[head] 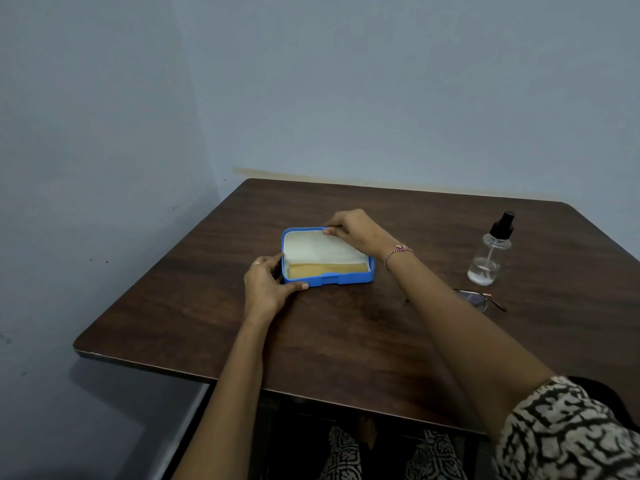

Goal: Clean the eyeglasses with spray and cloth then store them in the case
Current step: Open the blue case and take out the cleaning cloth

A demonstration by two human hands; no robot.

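Note:
A blue eyeglass case (346, 278) lies open in the middle of the brown table (346, 341). Inside it show a white lining or cloth (318, 247) and a tan strip (325, 269). My left hand (266, 285) grips the case's near left corner, thumb along the front wall. My right hand (353, 230) pinches the white material at the case's far edge. The eyeglasses (479, 298) lie on the table to the right, partly hidden by my right forearm. A clear spray bottle (489, 252) with a black nozzle stands upright behind them.
The table sits in a corner of bluish walls (311, 98). Its left edge and near edge drop off to the floor. My patterned sleeve (568, 431) fills the lower right.

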